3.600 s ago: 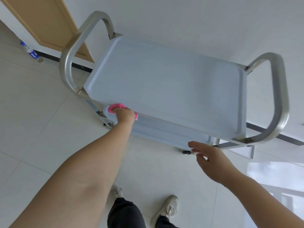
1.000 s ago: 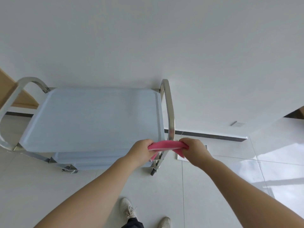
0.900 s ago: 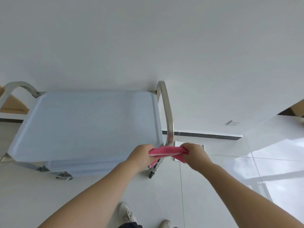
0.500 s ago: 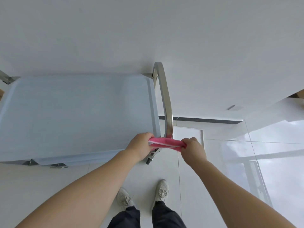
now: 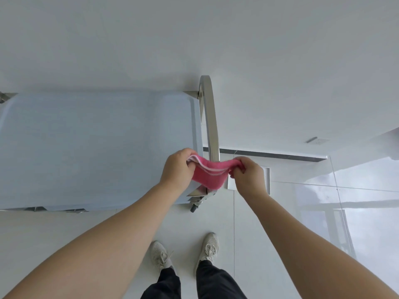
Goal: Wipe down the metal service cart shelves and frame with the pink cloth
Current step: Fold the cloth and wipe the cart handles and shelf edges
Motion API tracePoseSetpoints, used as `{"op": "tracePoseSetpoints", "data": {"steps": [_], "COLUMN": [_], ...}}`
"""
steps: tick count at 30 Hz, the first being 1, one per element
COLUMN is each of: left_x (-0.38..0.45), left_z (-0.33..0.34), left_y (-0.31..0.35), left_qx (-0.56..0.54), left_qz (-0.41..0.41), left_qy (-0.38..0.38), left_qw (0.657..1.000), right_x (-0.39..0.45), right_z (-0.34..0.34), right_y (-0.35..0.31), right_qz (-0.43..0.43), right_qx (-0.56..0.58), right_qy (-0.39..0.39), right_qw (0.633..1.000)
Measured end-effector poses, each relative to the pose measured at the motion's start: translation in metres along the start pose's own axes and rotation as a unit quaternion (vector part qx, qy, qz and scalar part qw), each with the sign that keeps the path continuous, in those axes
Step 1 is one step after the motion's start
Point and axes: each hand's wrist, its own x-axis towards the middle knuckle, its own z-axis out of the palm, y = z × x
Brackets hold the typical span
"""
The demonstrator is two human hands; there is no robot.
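cloth (image 5: 208,172) draped over cart handle (image 5: 211,117), hands either side, shelf (image 5: 92,145) left

Bare forearms, dark trousers (image 5: 164,283), pale laced sneakers (image 5: 209,247).

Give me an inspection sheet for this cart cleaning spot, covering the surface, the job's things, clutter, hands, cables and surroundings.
Surface: top shelf of the cart, pale, nothing lying on it.
Job's things: pink cloth draped over the near end of the steel handle; caster visible below.
Clutter: nothing seen.
Grippers: left hand and right hand each grip one end of the cloth, either side of the handle.
Cables: nothing seen.
Surroundings: white wall, dark baseboard, glossy floor tiles, wall plate, the person's shoes.
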Motion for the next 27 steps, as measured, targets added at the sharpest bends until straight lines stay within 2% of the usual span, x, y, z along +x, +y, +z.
{"op": "tracePoseSetpoints", "data": {"steps": [2,4,6,9,13,20,24,27], "left_x": [0.008,0.012,0.013,0.01,0.007,-0.013,-0.012,-0.004], "left_z": [0.001,0.004,0.007,-0.001,-0.027,-0.093,-0.121,-0.127], "left_y": [0.005,0.009,0.01,0.002,-0.016,-0.051,-0.062,-0.063], "left_qx": [-0.023,-0.022,-0.029,-0.035,0.002,0.038,0.04,0.035], "left_qz": [-0.034,-0.058,-0.065,-0.063,-0.033,0.018,0.029,0.031], "left_qy": [0.027,0.02,0.01,-0.011,-0.056,-0.066,-0.054,-0.057], "left_qw": [0.999,0.998,0.997,0.997,0.998,0.997,0.997,0.997], "right_x": [0.003,-0.006,-0.024,-0.034,-0.024,-0.012,0.011,0.032], "right_z": [0.003,0.014,0.029,0.047,0.058,0.068,0.065,0.061], "right_y": [-0.01,-0.02,-0.025,-0.027,-0.031,-0.054,-0.067,-0.079], "right_qz": [0.014,0.04,0.01,-0.013,0.01,0.033,0.023,0.034], "right_qx": [0.026,0.088,0.15,0.099,0.032,-0.02,-0.081,-0.115], "right_qy": [0.009,-0.02,-0.056,-0.058,-0.018,0.07,0.073,0.045], "right_qw": [1.0,0.995,0.987,0.993,0.999,0.997,0.994,0.992]}}
